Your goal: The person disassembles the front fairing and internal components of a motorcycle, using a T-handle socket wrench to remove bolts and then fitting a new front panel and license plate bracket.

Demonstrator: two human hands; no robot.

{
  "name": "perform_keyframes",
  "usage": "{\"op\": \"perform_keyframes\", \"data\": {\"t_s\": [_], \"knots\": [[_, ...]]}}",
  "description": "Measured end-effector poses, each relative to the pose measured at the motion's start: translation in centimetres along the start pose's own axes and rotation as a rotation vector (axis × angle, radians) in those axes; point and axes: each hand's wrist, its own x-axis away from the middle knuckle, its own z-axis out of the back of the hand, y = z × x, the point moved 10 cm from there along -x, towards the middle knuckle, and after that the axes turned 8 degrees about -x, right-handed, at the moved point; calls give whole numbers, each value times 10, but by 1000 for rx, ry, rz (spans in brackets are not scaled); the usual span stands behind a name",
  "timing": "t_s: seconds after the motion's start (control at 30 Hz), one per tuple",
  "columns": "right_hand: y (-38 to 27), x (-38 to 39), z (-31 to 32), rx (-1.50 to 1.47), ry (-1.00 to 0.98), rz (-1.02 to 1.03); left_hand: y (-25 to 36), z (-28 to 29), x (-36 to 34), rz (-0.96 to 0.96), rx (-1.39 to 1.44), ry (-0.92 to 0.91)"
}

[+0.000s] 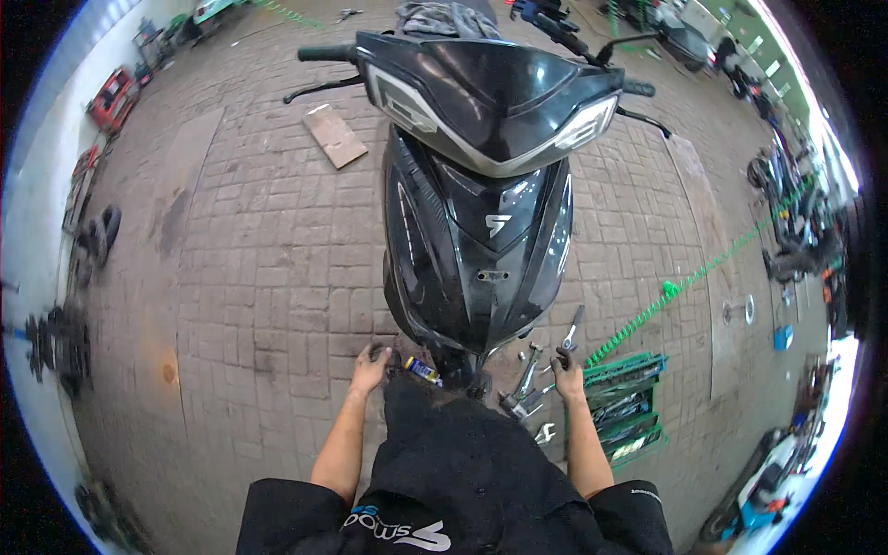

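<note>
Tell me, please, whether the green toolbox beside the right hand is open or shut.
Open: the green toolbox has its compartments uncovered, and tools show inside, beside the right hand.

I see a black shirt [490, 472] with short, wide sleeves [287, 513], a white-and-blue print [427, 536] at the near left, small pale lettering [647, 494] on the right sleeve, and bare forearms [340, 442].

A black scooter [490, 199] is parked on a brick floor [259, 250]; the left hand [374, 364] is held near a can [423, 371]; the right hand [567, 372], beside a green toolbox [640, 447].
</note>
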Motion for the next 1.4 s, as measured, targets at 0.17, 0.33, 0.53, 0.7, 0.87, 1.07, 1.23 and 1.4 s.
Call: {"op": "perform_keyframes", "data": {"t_s": [0.17, 0.33, 0.53, 0.7, 0.87, 1.07, 1.23, 1.4], "knots": [[24, 90, -32, 87, 101, -250, -62, 9, -62, -91, -72, -229], [108, 258, -63, 99, 90, -711, -167, 55, -81, 143, -107, -321], [145, 384, -83, 63, 299, -921, -228, 100, -71, 322, -134, -321], [105, 344, -104, -189, 355, -791, -227, 106, -72, 216, -162, -380], [101, 320, -177, -375, 400, -330, -204, 138, -85, 4, -413, -271], [169, 372, -283, -239, -1, -740, -230, 213, -46, -80, -183, -176], [99, 344, -287, -86, -138, -721, -404, 272, -26, 351, -70, 44], [73, 239, -297, 229, -253, -529, -460, 272, -52, 592, 174, 64]]}}
